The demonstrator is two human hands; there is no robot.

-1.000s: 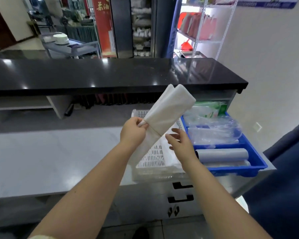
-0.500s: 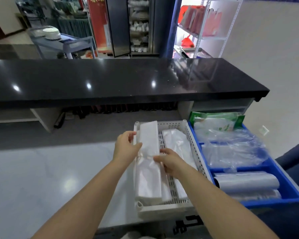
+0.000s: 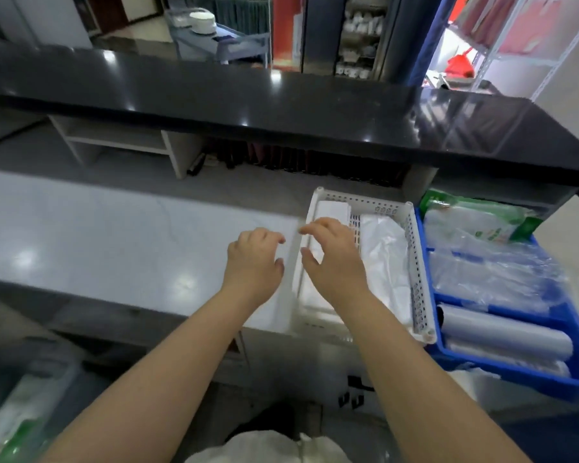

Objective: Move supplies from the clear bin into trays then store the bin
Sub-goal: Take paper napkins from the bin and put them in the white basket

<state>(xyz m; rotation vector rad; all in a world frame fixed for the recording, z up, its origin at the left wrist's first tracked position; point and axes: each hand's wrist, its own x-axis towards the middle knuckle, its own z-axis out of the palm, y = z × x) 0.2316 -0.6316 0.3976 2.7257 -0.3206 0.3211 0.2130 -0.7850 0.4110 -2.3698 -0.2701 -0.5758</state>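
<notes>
Two empty hands at the white tray

Low and far left of the white tray (image 3: 415, 262) sits the blurred clear bin (image 3: 24, 406). The left hand (image 3: 253, 262) hovers just left of the tray over the surface (image 3: 114, 235), fingers loosely curled, holding nothing. The right hand (image 3: 335, 259) is spread, empty, above the folded bags (image 3: 385, 248) lying inside. A blue tray (image 3: 502, 370) adjoins its right.

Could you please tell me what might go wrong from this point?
1. The white tray sits right at the front edge of the counter. A nudge from the left hand or the right hand, both empty above its left wall, could push it off.
2. The clear bags are heaped above the rim of the blue tray and may slide out.
</notes>
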